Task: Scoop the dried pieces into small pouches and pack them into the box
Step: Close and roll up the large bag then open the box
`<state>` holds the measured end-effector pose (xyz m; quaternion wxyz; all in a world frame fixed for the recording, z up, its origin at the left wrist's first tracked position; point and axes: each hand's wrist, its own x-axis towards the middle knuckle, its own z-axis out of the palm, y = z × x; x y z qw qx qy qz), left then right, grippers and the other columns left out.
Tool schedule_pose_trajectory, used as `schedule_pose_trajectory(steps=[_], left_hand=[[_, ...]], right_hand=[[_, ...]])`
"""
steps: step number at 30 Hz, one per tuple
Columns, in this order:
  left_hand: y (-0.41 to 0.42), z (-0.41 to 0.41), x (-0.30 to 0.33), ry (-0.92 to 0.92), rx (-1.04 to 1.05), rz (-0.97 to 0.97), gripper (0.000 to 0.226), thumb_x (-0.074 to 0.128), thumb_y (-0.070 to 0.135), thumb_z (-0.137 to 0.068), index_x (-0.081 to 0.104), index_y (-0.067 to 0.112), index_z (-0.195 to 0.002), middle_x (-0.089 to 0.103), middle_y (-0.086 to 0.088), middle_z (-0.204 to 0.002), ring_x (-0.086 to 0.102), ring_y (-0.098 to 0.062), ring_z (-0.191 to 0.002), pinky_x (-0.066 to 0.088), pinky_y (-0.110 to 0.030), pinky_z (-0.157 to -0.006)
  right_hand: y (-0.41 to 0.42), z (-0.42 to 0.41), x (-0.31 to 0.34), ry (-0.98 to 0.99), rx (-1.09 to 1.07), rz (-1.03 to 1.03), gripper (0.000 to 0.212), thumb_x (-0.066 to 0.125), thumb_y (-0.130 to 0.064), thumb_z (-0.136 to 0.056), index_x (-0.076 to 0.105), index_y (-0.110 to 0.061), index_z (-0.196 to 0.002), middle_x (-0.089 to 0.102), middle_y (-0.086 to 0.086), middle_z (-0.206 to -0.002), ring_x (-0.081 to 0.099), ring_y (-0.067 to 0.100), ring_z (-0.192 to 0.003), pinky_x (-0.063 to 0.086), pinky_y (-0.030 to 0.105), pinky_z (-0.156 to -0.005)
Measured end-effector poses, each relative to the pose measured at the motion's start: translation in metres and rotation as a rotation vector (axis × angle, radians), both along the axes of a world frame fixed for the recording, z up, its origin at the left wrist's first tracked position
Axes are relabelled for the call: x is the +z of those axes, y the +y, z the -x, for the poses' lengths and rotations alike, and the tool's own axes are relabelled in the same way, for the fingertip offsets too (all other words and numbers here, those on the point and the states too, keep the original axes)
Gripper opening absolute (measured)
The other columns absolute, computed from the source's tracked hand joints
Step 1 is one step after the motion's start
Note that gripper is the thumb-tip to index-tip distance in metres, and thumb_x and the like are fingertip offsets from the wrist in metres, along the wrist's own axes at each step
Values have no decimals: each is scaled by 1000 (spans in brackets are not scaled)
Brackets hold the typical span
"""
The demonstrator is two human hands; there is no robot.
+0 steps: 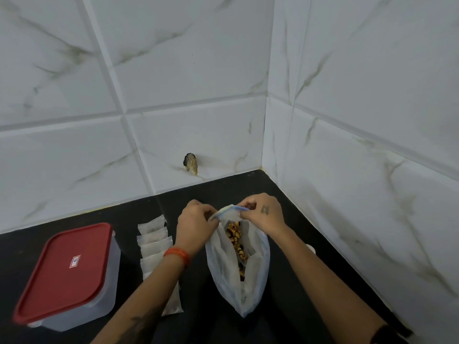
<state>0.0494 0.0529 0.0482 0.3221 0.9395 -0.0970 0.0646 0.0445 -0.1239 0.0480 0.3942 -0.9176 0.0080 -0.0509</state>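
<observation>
A translucent plastic bag (pixel 255 274) lies open on the black counter (pixel 218 326), with brown and yellow dried pieces (pixel 234 238) showing inside. Above its mouth both hands hold a small white pouch (pixel 229 212): my left hand (pixel 196 223) pinches its left edge and my right hand (pixel 263 212) pinches its right edge. A row of several filled white pouches (pixel 154 244) lies left of the bag, partly hidden under my left forearm. The clear box with a red lid (pixel 67 271) stands closed at the far left.
White marble-look tiled walls meet in a corner behind and to the right of the counter. A small dark and tan lump (pixel 190 163) sticks to the back wall just above the counter. A white round thing (pixel 311 249) peeks out behind my right forearm.
</observation>
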Motion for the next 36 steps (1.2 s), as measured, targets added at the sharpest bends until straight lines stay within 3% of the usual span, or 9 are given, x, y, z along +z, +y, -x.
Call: schedule_pose_trajectory(steps=[6, 10, 14, 19, 23, 26, 30, 33, 36], left_hand=[[-11, 10, -11, -177, -35, -111, 17, 59, 21, -90, 57, 15, -105, 46, 0, -106, 52, -9, -73, 40, -9, -59], [1, 10, -11, 295, 4, 224, 34, 57, 37, -90, 51, 15, -115, 54, -3, -112, 61, -17, -91, 55, -33, -79], [17, 22, -7, 840, -121, 595, 23, 54, 25, -94, 66, 8, -105, 71, -14, -101, 69, -24, -90, 57, -40, -81], [5, 33, -3, 734, -130, 715, 14, 58, 8, -89, 67, 6, -101, 73, -11, -88, 71, -16, -74, 58, -29, -64], [-3, 39, 1, 808, -154, 744, 24, 51, 23, -95, 68, 10, -105, 72, -14, -97, 70, -23, -85, 58, -38, -76], [1, 46, 1, 839, -149, 793, 30, 49, 28, -95, 69, 8, -104, 71, -17, -99, 69, -27, -88, 56, -44, -83], [9, 53, 0, 832, -181, 909, 22, 55, 18, -91, 69, 6, -103, 71, -15, -98, 68, -29, -91, 55, -44, -84], [14, 56, -6, 764, -180, 880, 24, 65, 5, -83, 64, 2, -107, 71, -16, -102, 69, -28, -94, 58, -40, -76], [10, 58, -10, 657, -74, 789, 19, 67, 4, -81, 63, 4, -99, 71, -14, -92, 71, -24, -81, 58, -30, -63]], right_hand=[[15, 11, -26, -570, 50, 330, 14, 78, -10, -72, 69, -13, -83, 59, 1, -88, 57, 10, -64, 52, 21, -54], [-2, 16, -14, -97, -74, -99, 41, 67, -26, -86, 56, -21, -125, 56, -4, -113, 56, 6, -92, 49, 22, -82], [-28, 29, -14, 334, -146, -371, 34, 65, -11, -86, 61, -12, -120, 66, 4, -108, 61, 15, -99, 52, 34, -91], [-19, 30, -26, 301, -190, -281, 38, 75, -7, -77, 66, -14, -113, 70, 1, -101, 65, 14, -95, 54, 31, -86], [-3, 30, -26, -21, -265, 41, 26, 67, -16, -85, 68, -15, -112, 65, 1, -104, 60, 9, -90, 39, 6, -64], [-1, 31, -28, -76, -229, 102, 37, 65, -24, -88, 61, -16, -124, 58, 4, -115, 56, 10, -97, 39, 10, -76], [-14, 41, -17, 222, -244, -145, 57, 63, -20, -89, 42, -16, -141, 52, 6, -135, 52, 20, -121, 46, 31, -98], [-26, 61, -14, 550, -161, -585, 46, 67, -5, -84, 55, -8, -128, 64, 10, -116, 64, 22, -104, 57, 36, -83], [-23, 73, -21, 572, -83, -610, 27, 72, -4, -78, 66, -8, -104, 70, 6, -98, 69, 17, -89, 59, 33, -75]])
